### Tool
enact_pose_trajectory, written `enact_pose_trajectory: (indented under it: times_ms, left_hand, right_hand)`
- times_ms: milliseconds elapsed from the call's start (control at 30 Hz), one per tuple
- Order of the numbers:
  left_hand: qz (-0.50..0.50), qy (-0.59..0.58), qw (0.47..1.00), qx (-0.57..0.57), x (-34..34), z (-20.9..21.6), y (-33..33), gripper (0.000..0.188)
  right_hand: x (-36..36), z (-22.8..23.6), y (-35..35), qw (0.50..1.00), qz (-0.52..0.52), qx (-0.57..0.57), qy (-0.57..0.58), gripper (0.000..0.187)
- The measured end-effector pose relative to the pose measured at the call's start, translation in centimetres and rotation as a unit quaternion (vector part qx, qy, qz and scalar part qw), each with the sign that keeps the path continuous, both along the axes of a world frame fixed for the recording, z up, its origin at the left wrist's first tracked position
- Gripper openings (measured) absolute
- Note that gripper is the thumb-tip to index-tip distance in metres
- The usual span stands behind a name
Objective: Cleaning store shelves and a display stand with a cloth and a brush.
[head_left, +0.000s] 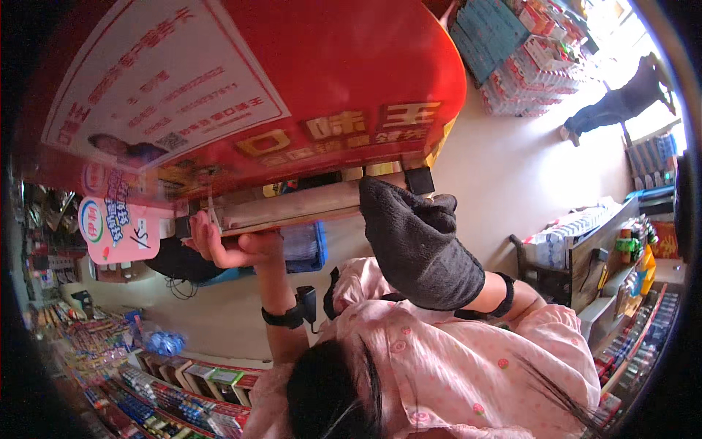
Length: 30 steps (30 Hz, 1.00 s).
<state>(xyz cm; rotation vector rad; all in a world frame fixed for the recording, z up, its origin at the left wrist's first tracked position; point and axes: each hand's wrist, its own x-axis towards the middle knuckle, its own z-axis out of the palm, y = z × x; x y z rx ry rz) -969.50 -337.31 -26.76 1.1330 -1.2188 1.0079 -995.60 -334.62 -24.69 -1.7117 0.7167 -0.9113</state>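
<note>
A red display rack (351,66) with a large printed header fills the top of the view. Below the header runs a shelf with a pale front edge (292,208) and black corner caps. My left hand (232,245) is bare, its fingers curled around the left end of this edge. On my right hand (424,245) is a dark grey fuzzy mitt, which presses against the right end beside the black cap. Its fingers look bent round the edge, though the mitt covers them. Some packets on the shelf are partly hidden behind the edge.
A pink sign (117,230) hangs left of the rack. Stacked cartons (523,69) stand at the far right, with a person (621,99) beyond. A wooden bench (567,267) is at right. Shelves of small packaged goods (168,395) curve along the lower left. A blue crate (303,245) sits behind my left hand.
</note>
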Motion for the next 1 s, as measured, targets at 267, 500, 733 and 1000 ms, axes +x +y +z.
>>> enact_pose_trajectory:
  times_ms: [267,500,733,1000]
  left_hand:
    - [0.012,0.037,0.999,-0.033,0.3,-0.8,0.4,0.050]
    - [0.028,0.014,1.000,-0.001,0.0,-0.1,1.1,0.048]
    - [-0.037,0.033,0.999,-0.018,0.0,-0.1,0.7,0.043]
    - [-0.146,0.006,0.989,-0.020,0.5,-1.0,0.4,0.029]
  right_hand:
    - [-2.0,1.0,-0.6,0.829,0.105,-0.395,0.382,0.048]
    - [-1.2,3.8,1.6,0.856,-0.130,-0.204,0.457,0.025]
    - [3.4,3.7,0.3,0.896,-0.139,-0.339,0.250,0.047]
    - [8.6,2.3,3.2,0.889,-0.172,-0.364,0.218,0.053]
